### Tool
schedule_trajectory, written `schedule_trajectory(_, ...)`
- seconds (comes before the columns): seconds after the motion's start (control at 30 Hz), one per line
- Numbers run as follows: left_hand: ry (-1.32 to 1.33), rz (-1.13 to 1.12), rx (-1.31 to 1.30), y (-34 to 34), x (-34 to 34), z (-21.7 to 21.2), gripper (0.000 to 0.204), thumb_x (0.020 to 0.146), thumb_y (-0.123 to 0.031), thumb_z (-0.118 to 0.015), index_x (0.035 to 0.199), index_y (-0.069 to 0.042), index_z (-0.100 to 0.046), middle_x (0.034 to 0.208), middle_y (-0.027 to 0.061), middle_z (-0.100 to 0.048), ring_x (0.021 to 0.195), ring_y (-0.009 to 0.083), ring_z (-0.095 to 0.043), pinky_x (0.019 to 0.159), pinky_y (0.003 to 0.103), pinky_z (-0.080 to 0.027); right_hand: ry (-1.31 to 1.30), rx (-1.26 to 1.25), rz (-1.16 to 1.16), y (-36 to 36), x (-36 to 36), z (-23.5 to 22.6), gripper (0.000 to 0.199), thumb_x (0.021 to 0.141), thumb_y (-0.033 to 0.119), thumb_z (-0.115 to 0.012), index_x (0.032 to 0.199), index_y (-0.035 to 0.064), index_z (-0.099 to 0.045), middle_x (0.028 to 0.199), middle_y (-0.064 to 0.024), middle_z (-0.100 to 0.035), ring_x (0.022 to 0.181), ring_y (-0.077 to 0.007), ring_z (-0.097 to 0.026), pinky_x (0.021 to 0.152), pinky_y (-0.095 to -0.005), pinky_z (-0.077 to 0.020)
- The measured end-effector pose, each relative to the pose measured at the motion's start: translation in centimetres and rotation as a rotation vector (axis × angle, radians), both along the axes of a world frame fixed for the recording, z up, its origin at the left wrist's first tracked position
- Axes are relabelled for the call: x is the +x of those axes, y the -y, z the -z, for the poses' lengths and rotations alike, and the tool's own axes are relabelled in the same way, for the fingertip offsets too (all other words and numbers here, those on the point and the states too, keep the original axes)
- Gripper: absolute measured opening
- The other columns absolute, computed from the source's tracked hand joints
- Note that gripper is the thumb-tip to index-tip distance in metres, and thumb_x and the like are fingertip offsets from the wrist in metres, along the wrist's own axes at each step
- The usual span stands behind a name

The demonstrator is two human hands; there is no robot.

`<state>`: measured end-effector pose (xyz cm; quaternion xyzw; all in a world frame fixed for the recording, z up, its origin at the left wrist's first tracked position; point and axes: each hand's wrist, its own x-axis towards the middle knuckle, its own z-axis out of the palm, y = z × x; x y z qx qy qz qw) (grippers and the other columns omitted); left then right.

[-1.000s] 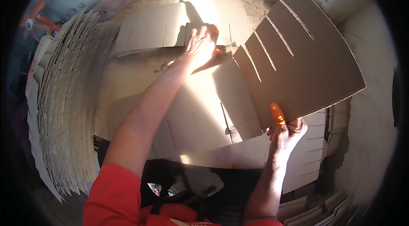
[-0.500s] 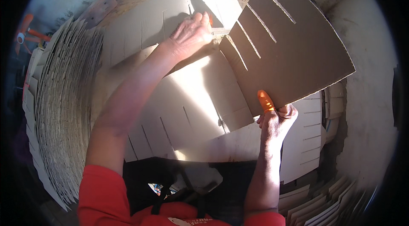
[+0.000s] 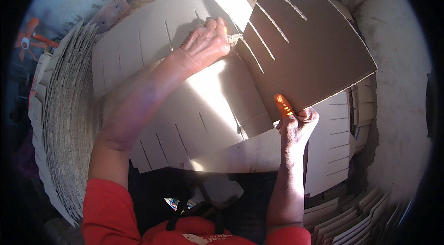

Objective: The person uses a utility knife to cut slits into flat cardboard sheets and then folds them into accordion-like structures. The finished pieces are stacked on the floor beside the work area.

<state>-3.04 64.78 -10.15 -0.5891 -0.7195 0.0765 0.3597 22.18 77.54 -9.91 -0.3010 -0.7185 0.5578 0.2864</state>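
A: Right hand [image 3: 298, 122] first. What was the grip?
B: Pinching. It held the brown slotted sheet [image 3: 314, 51] at its lower corner, the thumb in an orange finger cover [image 3: 283, 105] laid on the near face, the other fingers mostly hidden behind.

A: Where was that sheet?
B: Raised and tilted at the right of the work area, four slots running in from its upper-left edge. Its lower-left edge met the right side of the near sheet [image 3: 185, 106]; could not tell whether the two were joined.

A: And the left hand [image 3: 206, 44]?
B: Reaching forward, fingers curled, grasping the far sheet [image 3: 138, 37] near its right part. Fingertips partly lost in shadow; could not tell how firm the hold was. A bit of orange showed at the finger side.

A: The near sheet's position?
B: In front of the body, below the left forearm, slots along its lower part, a band of sunlight across it.

A: Surroundings?
B: A tall stack of cardboard [image 3: 69, 106] at left, edges toward the work. Beyond it, an orange fan [image 3: 27, 42]. At right, a pale slotted sheet [image 3: 328, 148]; more cardboard pieces [image 3: 351, 217] leaned in a row at lower right, near a worn wall [image 3: 397, 60].
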Motion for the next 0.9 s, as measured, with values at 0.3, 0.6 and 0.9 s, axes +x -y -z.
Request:
schedule_trajectory(0.3, 0.058, -0.115, -0.103, -0.1, 1.3, -0.5, 0.020, 0.068, 0.004, -0.065, 0.084, 0.015, -0.060, 0.090, 0.0212, -0.057, 0.077, 0.0232, -0.061, 0.054, 0.030, -0.057, 0.002, -0.033, -0.046, -0.1, 0.3, -0.3, 0.005, 0.079, 0.000, -0.073, 0.077, -0.0030, -0.070, 0.055, 0.0017, -0.053, 0.052, -0.0023, -0.041, 0.049, -0.0222, -0.0328)
schedule_trajectory(0.6, 0.014, -0.071, -0.018, -0.6, 1.5, 0.1, 0.013, 0.057, 0.003, -0.066, 0.067, 0.010, -0.060, 0.076, 0.0162, -0.051, 0.071, 0.0202, -0.057, 0.045, 0.028, -0.054, -0.018, -0.031, -0.004, -0.4, 0.0, -0.8, 0.009, 0.078, -0.002, -0.069, 0.070, -0.0036, -0.066, 0.057, 0.0021, -0.052, 0.054, -0.0035, -0.043, 0.049, -0.0234, -0.0351)
schedule_trajectory(0.9, 0.046, -0.042, 0.009, -0.3, 1.9, 0.1, 0.012, 0.059, 0.002, -0.066, 0.065, 0.009, -0.058, 0.076, 0.0146, -0.049, 0.070, 0.0195, -0.056, 0.047, 0.028, -0.055, -0.095, 0.009, -0.030, -0.5, -0.1, -0.4, 0.021, 0.078, -0.007, -0.051, 0.081, -0.0029, -0.071, 0.049, -0.0033, -0.056, 0.036, -0.0055, -0.049, 0.036, -0.0194, -0.0407)
